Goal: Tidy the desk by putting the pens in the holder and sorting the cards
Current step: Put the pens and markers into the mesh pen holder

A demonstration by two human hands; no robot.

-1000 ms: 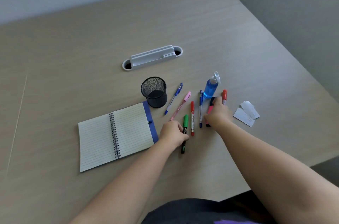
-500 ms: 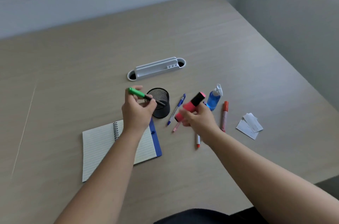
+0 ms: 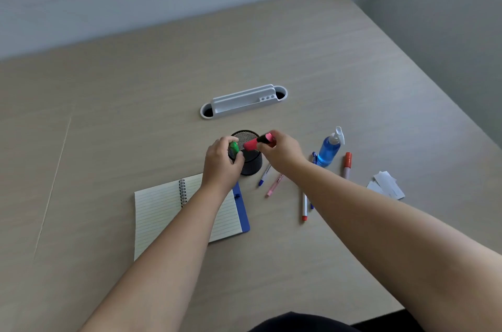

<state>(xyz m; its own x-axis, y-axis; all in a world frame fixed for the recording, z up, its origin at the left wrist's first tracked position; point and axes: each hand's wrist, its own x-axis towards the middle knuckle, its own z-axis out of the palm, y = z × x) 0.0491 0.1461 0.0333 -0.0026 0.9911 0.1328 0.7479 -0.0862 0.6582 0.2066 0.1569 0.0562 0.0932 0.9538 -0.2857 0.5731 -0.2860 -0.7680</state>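
Note:
A black mesh pen holder (image 3: 251, 164) stands mid-desk. My left hand (image 3: 221, 164) is at its left rim, closed around a green marker (image 3: 233, 147) whose lower end is inside the holder. My right hand (image 3: 282, 152) holds a pink highlighter (image 3: 256, 142) tilted over the holder's mouth. On the desk to the right lie a blue pen (image 3: 264, 175), a pink pen (image 3: 274, 185), a white pen with red tip (image 3: 304, 206), and an orange marker (image 3: 347, 164). A few white cards (image 3: 387, 185) lie at the far right.
An open spiral notebook (image 3: 168, 212) lies under my left forearm. A blue spray bottle (image 3: 330, 149) stands right of the holder. A white cable tray (image 3: 243, 100) is set into the desk behind. The desk's right edge runs diagonally close to the cards.
Both hands moved to the holder. The green marker went from tilted above the rim to pointing down into it. The pink highlighter travelled left to the holder's mouth.

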